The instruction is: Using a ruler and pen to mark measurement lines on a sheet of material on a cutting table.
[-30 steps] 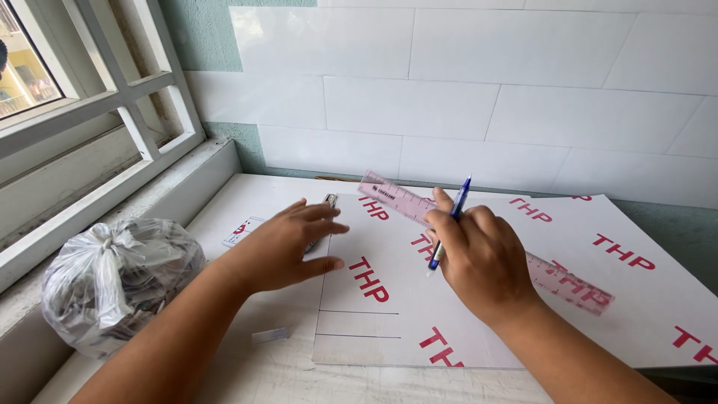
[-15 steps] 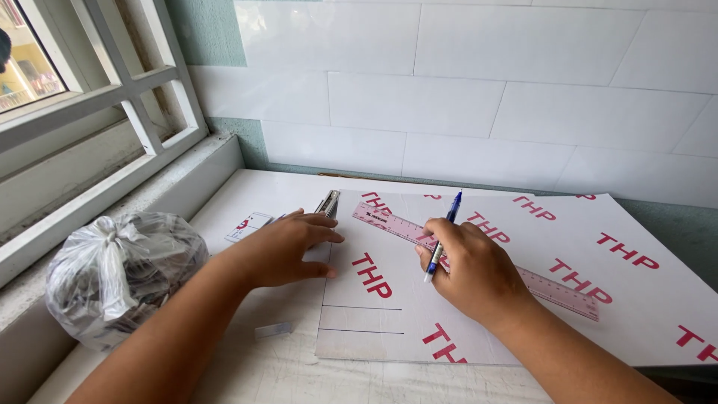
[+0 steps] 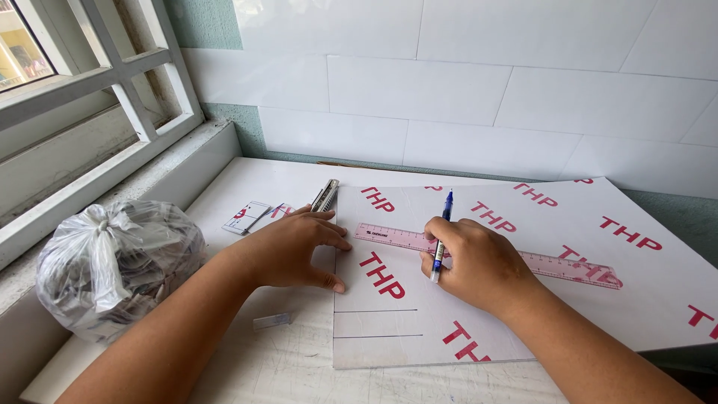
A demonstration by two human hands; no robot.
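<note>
On the counter's middle, a white printed board lies flat. Left hand rests open, fingers spread, on the board's left edge. Right hand grips a blue pen, pressing a pink ruler. Tied plastic bag near the left edge; box cutter toward the back.

A single head-worn camera looks forward and steeply down at the desk from close above its near edge. It faces the white tiled wall behind the desk, with the window frame at the desk's left.
</note>
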